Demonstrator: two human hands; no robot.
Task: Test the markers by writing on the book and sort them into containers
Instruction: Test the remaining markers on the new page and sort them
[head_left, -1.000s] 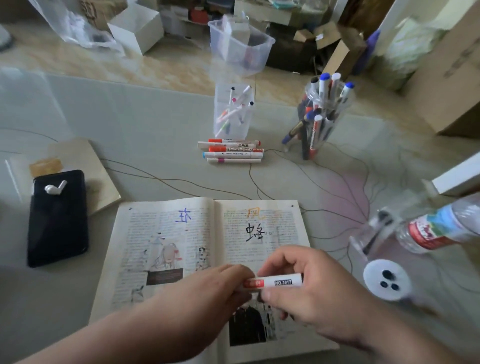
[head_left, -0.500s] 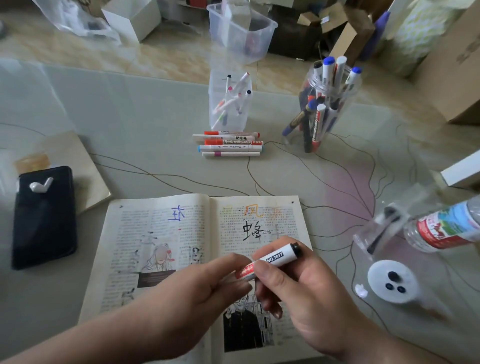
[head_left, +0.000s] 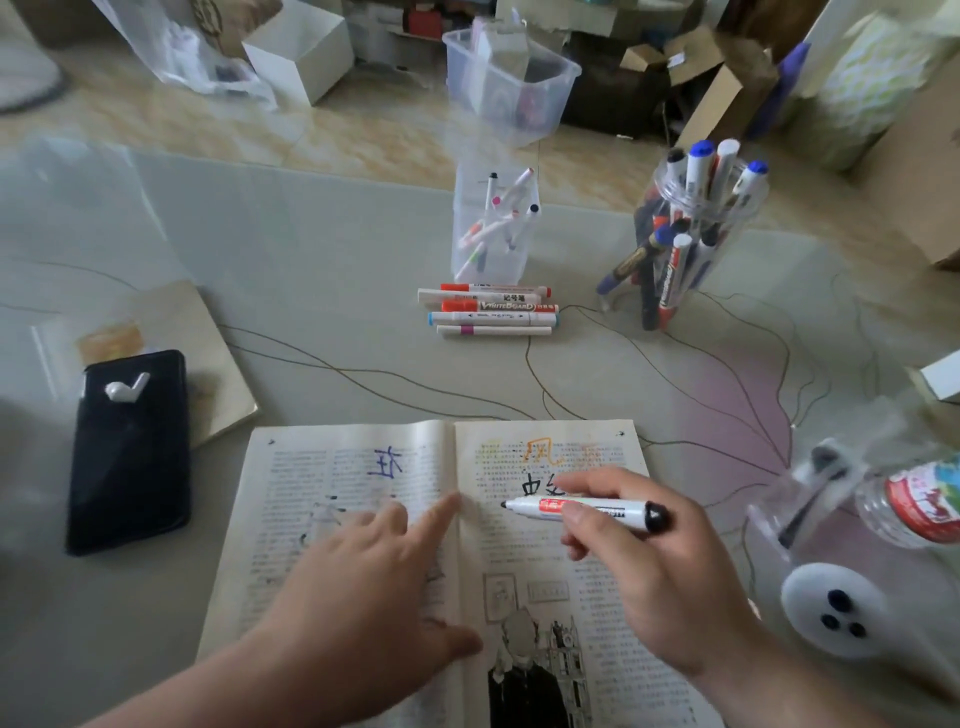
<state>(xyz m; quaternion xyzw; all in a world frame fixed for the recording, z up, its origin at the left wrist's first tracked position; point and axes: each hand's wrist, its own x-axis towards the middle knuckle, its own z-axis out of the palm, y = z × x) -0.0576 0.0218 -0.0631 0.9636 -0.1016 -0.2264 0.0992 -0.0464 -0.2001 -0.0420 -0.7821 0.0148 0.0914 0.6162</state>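
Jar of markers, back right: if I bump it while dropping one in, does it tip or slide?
The jar looks top-heavy: its markers stick out well above the rim and lean, so a high bump could probably tip it. It seems thin clear plastic on a glossy table, so a low push would likely slide it.

Head view, sole camera, wide-angle. Set above and behind both hands, facing forward and down along the forearms onto a table (head_left: 311, 291). Nearest the lens, low in frame: left hand (head_left: 363, 566) spread on a book (head_left: 322, 483), right hand (head_left: 660, 571) gripping a marker (head_left: 582, 508). Farther, beyond the fingertips: marker row (head_left: 491, 309), cup (head_left: 493, 244), jar (head_left: 691, 228). Left of the left hand: phone (head_left: 130, 457). Right of the right hand: bottle (head_left: 919, 499), cut by the frame edge. Farthest, at the top: floor (head_left: 363, 135), boxes (head_left: 301, 52).
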